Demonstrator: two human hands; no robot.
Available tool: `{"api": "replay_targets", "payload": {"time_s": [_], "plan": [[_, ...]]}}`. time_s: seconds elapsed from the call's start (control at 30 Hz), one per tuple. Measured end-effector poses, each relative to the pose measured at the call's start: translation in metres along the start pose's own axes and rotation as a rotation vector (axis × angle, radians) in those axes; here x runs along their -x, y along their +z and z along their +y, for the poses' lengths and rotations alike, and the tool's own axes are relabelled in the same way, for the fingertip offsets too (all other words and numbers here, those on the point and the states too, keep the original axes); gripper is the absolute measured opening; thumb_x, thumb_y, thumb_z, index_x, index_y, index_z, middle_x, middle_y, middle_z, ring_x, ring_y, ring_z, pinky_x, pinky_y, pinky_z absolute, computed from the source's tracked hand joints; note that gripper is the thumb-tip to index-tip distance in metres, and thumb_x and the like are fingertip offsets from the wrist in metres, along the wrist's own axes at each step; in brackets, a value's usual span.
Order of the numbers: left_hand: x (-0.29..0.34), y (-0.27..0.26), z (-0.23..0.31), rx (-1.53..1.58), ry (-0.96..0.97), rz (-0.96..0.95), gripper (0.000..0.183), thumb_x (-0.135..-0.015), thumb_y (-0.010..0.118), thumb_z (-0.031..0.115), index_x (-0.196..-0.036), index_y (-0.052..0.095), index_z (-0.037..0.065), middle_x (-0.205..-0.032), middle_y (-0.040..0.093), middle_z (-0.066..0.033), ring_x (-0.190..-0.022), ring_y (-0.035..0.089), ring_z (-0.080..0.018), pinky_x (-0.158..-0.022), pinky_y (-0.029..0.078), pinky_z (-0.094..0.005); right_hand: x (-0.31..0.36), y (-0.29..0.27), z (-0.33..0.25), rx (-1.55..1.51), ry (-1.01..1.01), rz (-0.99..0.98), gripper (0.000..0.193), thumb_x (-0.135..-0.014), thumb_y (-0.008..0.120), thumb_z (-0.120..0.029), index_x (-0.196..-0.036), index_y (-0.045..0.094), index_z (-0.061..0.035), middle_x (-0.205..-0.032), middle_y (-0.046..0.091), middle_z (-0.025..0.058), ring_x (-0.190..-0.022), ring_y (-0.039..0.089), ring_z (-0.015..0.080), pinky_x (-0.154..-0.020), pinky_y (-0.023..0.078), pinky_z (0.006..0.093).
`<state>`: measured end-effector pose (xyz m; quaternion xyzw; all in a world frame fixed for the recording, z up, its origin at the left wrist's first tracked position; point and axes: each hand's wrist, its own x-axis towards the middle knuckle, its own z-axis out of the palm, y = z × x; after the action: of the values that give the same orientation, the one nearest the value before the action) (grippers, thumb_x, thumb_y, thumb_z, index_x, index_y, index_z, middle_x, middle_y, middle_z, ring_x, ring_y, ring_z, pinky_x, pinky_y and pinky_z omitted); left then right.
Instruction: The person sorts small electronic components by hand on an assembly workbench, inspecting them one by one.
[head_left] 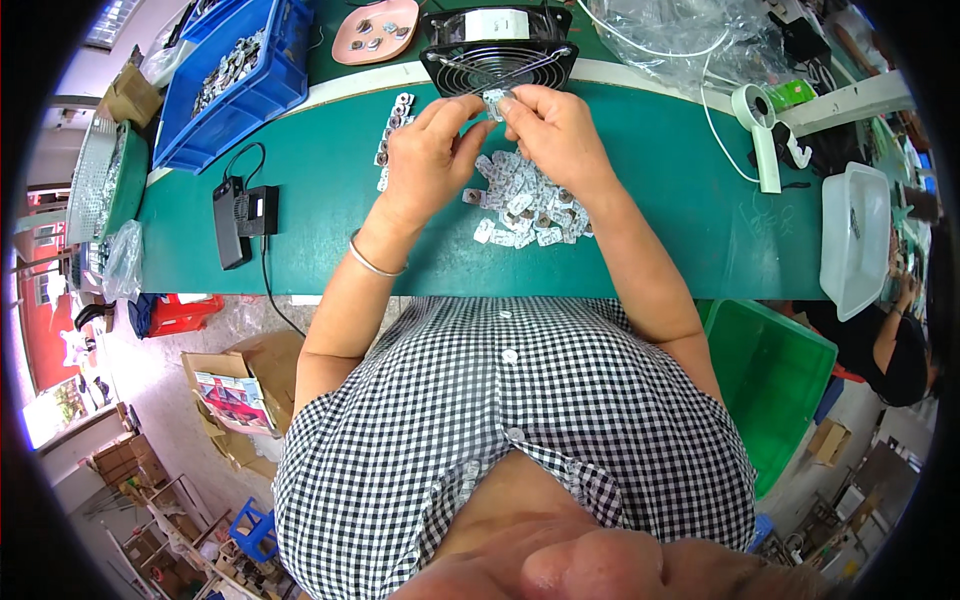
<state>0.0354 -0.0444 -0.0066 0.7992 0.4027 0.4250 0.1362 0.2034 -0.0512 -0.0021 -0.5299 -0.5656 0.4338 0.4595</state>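
Note:
In front of the black fan, a small white part with dark markings (494, 101) is raised above the table between my two hands. My right hand (562, 132) pinches it at its right edge with thumb and forefinger. The fingers of my left hand (430, 148) are curled closed, the fingertips at the part's left edge. Below my hands lies a loose pile of similar small white parts (525, 200), some with round brown pieces on them. Beside my left hand runs a row of white parts with round dark pieces (398, 115), partly hidden by that hand.
The fan (497, 65) stands at the table's far side. A pink plate (350, 45) and a blue bin of small parts (185, 135) are far left. A black power adapter (230, 225) lies left; a handheld white fan (762, 140) and white tub (855, 240) are right.

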Motion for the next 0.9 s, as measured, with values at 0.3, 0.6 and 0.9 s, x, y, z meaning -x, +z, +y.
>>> {"api": "replay_targets", "payload": {"time_s": [0.3, 0.6, 0.9], "plan": [[0.015, 0.006, 0.002, 0.21, -0.084, -0.448, 0.022, -0.081, 0.074, 0.006, -0.102, 0.068, 0.001, -0.088, 0.069, -0.0105, -0.078, 0.066, -0.0174, -0.07, 0.053, -0.0281, 0.052, -0.022, 0.025, 0.263, -0.229, -0.055, 0.022, -0.089, 0.06, -0.014, -0.076, 0.058, 0.003, -0.064, 0.054, 0.0165, -0.056, 0.052, 0.0281, -0.054, 0.041, 0.0372], [-0.003, -0.009, 0.021, 0.307, -0.136, -0.524, 0.074, -0.067, 0.077, 0.0, -0.136, 0.053, 0.013, -0.102, 0.067, -0.0045, -0.06, 0.051, -0.0095, -0.054, 0.045, -0.0253, 0.05, -0.018, 0.005, 0.09, -0.253, -0.144, 0.021, -0.091, 0.059, -0.013, -0.077, 0.062, 0.0027, -0.066, 0.059, 0.0139, -0.056, 0.055, 0.0238, -0.053, 0.042, 0.0367], [-0.01, -0.01, 0.02, 0.324, -0.127, -0.593, 0.076, -0.067, 0.075, -0.001, -0.138, 0.051, 0.012, -0.102, 0.068, -0.0059, -0.059, 0.049, -0.0099, -0.055, 0.045, -0.0249, 0.035, -0.021, 0.008, 0.059, -0.13, -0.37, 0.025, -0.09, 0.06, -0.015, -0.072, 0.06, 0.0022, -0.056, 0.054, 0.0087, -0.049, 0.047, 0.0128, -0.047, 0.038, 0.0324]]}}
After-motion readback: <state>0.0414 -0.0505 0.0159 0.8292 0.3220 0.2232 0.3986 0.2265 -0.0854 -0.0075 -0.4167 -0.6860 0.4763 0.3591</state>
